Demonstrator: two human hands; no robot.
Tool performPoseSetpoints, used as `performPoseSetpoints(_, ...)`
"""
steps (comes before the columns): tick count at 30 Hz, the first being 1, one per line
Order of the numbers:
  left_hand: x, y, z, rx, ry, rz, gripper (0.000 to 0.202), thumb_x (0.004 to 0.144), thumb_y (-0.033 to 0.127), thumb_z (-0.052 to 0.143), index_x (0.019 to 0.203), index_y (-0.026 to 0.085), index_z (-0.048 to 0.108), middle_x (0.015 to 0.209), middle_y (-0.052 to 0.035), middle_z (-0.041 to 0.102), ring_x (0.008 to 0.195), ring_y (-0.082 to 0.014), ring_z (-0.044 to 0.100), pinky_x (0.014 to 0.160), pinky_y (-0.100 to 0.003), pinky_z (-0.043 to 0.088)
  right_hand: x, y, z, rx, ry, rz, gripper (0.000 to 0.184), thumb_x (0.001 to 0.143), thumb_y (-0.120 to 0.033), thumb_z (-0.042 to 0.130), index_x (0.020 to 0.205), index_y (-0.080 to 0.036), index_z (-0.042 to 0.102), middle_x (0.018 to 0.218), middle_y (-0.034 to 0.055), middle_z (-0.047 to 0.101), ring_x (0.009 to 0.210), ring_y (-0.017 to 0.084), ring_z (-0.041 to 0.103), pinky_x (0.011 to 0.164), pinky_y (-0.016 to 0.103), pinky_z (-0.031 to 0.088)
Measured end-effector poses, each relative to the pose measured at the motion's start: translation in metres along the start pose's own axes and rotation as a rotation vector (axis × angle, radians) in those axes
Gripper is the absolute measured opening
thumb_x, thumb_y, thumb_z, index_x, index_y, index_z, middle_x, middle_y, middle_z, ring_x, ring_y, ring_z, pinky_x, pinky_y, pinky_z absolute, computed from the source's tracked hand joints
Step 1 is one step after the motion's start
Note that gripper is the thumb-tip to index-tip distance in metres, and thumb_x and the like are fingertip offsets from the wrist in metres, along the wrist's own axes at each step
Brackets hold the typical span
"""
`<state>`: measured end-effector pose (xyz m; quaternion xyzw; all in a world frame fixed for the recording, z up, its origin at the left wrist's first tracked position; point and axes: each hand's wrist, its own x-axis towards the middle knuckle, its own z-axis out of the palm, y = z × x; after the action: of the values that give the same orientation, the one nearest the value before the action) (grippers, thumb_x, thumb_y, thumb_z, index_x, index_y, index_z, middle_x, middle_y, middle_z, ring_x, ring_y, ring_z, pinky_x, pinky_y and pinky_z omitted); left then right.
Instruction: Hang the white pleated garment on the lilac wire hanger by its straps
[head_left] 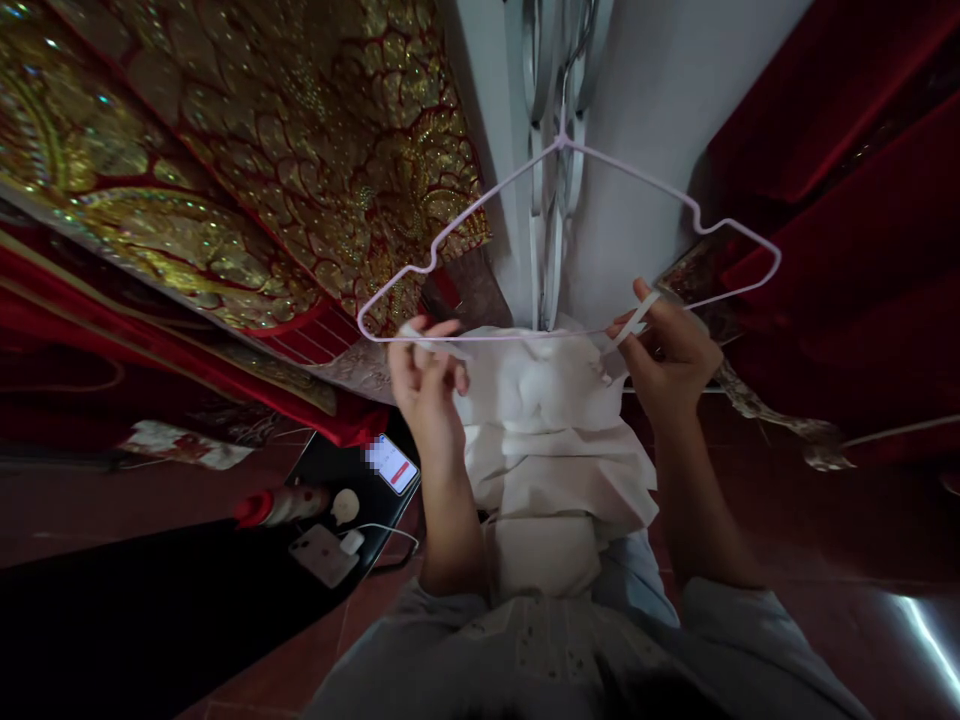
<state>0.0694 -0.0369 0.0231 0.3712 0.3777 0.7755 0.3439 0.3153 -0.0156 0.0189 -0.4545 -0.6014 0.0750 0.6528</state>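
A pale lilac hanger [562, 142] hangs in front of me, its hook up among metal bars. Below its lower bar drops a white garment [555, 480] with thin straps and folded, layered cloth. My right hand [671, 355] is closed in a pinch on one white strap [636, 322], drawing it taut beside the bar's right part. At the bar's left end, my left hand [429, 385] has curled fingers around the other strap [450, 348], close to the bar. Whether the straps loop over the bar is hard to make out.
Gold-sequined red cloth [322, 130] hangs at left, dark red cloth [825, 220] at right. Metal bars [534, 180] stand against a pale wall. On a black surface [187, 590] lie a lit phone [394, 465], another phone [322, 555] with a cable, and a red-capped bottle [289, 503].
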Motion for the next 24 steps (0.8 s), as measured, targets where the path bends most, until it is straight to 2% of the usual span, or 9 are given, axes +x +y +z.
performPoseSetpoints(4, 0.027, -0.011, -0.030, 0.155, 0.315, 0.241, 0.017, 0.095, 0.031, 0.072, 0.106, 0.020, 0.078, 0.114, -0.0063, 0.082, 0.066, -0.0105, 0.060, 0.053, -0.021, 0.045, -0.002, 0.006, -0.008, 0.033, -0.043, 0.032, 0.037, 0.091, -0.040, 0.085, 0.128, -0.034, 0.083, 0.088, -0.0026, 0.077, 0.055, 0.008, 0.047, 0.053, 0.027, 0.044)
performPoseSetpoints(6, 0.043, -0.013, -0.042, 0.121, 0.331, 0.308, 0.012, 0.091, 0.029, 0.079, 0.101, 0.022, 0.082, 0.106, -0.0032, 0.083, 0.081, -0.0130, 0.070, 0.068, -0.021, 0.056, -0.002, 0.008, -0.013, 0.041, -0.077, 0.041, 0.042, 0.091, -0.038, 0.086, 0.132, -0.034, 0.081, 0.092, -0.0021, 0.077, 0.055, 0.007, 0.046, 0.052, 0.026, 0.042)
performPoseSetpoints(9, 0.061, -0.007, -0.048, 0.051, 0.094, 0.346, 0.026, 0.089, 0.035, 0.094, 0.111, 0.026, 0.085, 0.113, -0.0017, 0.084, 0.106, -0.0185, 0.078, 0.095, -0.029, 0.064, -0.004, 0.013, -0.017, 0.057, -0.142, 0.058, 0.047, 0.090, -0.039, 0.087, 0.136, -0.033, 0.079, 0.102, -0.0001, 0.078, 0.056, 0.007, 0.047, 0.052, 0.026, 0.041)
performPoseSetpoints(12, 0.072, 0.010, -0.041, 0.156, -0.225, 0.353, 0.047, 0.089, 0.045, 0.098, 0.130, 0.027, 0.083, 0.129, -0.0062, 0.082, 0.112, -0.0240, 0.079, 0.103, -0.038, 0.064, -0.010, 0.014, -0.014, 0.059, -0.157, 0.079, 0.043, 0.090, -0.046, 0.085, 0.131, -0.031, 0.080, 0.106, 0.0020, 0.076, 0.063, 0.009, 0.053, 0.052, 0.026, 0.042)
performPoseSetpoints(15, 0.081, 0.030, -0.027, 0.353, -0.373, 0.393, 0.053, 0.082, 0.045, 0.103, 0.126, 0.024, 0.083, 0.127, -0.0077, 0.080, 0.109, -0.0253, 0.077, 0.099, -0.039, 0.062, -0.016, 0.011, -0.007, 0.032, -0.149, 0.081, 0.042, 0.089, -0.052, 0.085, 0.124, -0.029, 0.080, 0.106, 0.0036, 0.073, 0.072, 0.012, 0.058, 0.055, 0.026, 0.044)
performPoseSetpoints(17, 0.086, 0.040, -0.020, 0.474, -0.390, 0.378, 0.035, 0.087, 0.043, 0.098, 0.111, 0.021, 0.085, 0.105, -0.0044, 0.079, 0.091, -0.0208, 0.072, 0.086, -0.035, 0.059, -0.019, 0.008, -0.004, 0.010, -0.142, 0.057, 0.043, 0.088, -0.055, 0.086, 0.120, -0.028, 0.081, 0.105, 0.0045, 0.072, 0.073, 0.013, 0.057, 0.055, 0.026, 0.044)
performPoseSetpoints(19, 0.090, 0.043, -0.016, 0.529, -0.360, 0.337, 0.024, 0.096, 0.043, 0.088, 0.093, 0.019, 0.082, 0.081, -0.0004, 0.069, 0.072, -0.0161, 0.060, 0.071, -0.031, 0.050, -0.021, 0.006, -0.003, 0.004, -0.123, 0.026, 0.042, 0.087, -0.056, 0.086, 0.118, -0.027, 0.081, 0.103, 0.0048, 0.070, 0.071, 0.012, 0.054, 0.053, 0.026, 0.043)
performPoseSetpoints(21, 0.088, 0.038, -0.014, 0.529, -0.308, 0.307, 0.029, 0.097, 0.043, 0.084, 0.083, 0.020, 0.076, 0.072, 0.0016, 0.060, 0.064, -0.0147, 0.051, 0.062, -0.029, 0.042, -0.021, 0.006, -0.004, 0.010, -0.106, 0.011, 0.042, 0.087, -0.056, 0.087, 0.117, -0.027, 0.081, 0.104, 0.0045, 0.069, 0.066, 0.010, 0.048, 0.051, 0.026, 0.041)
performPoseSetpoints(24, 0.077, 0.020, -0.014, 0.489, -0.219, 0.297, 0.029, 0.091, 0.047, 0.089, 0.089, 0.022, 0.076, 0.073, 0.0029, 0.057, 0.062, -0.0142, 0.048, 0.059, -0.028, 0.041, -0.018, 0.007, -0.009, 0.021, -0.099, 0.013, 0.042, 0.087, -0.055, 0.087, 0.118, -0.027, 0.080, 0.108, 0.0041, 0.068, 0.061, 0.008, 0.042, 0.051, 0.027, 0.041)
